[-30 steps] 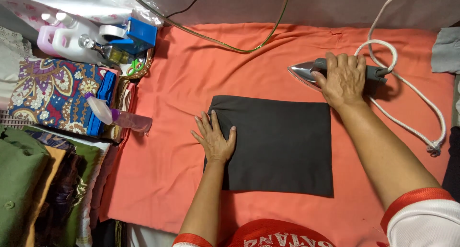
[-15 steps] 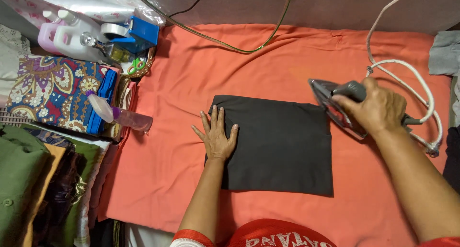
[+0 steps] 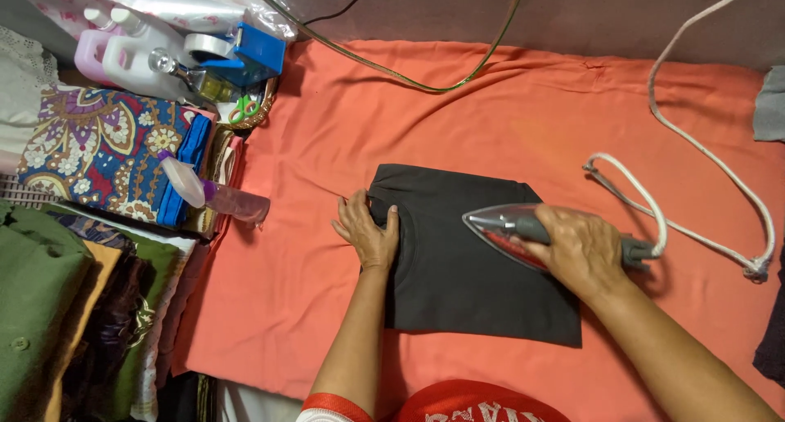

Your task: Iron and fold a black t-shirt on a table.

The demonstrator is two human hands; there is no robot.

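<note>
Near the bottom edge, a person's two arms reach out over an orange cloth [image 3: 327, 307] that covers the table. At the near left a stack of folded clothes [image 3: 49, 307], green and brown, lies beside the cloth. The left hand [image 3: 370, 230] lies flat, fingers a little spread, and presses the left edge of a folded black garment [image 3: 458, 275] in the middle of the cloth. The right hand [image 3: 582, 250] is closed around the handle of an iron [image 3: 511, 226], which sits on the garment's right part, tip to the left. Its white cord [image 3: 695, 193] loops to the right. Further left lies a clear spray bottle [image 3: 214, 195] with a purple collar, next to a folded patterned fabric [image 3: 102, 148]. At the far left stand a white jug [image 3: 143, 62], a pink bottle [image 3: 88, 54] and a blue tape dispenser [image 3: 245, 50].
</note>
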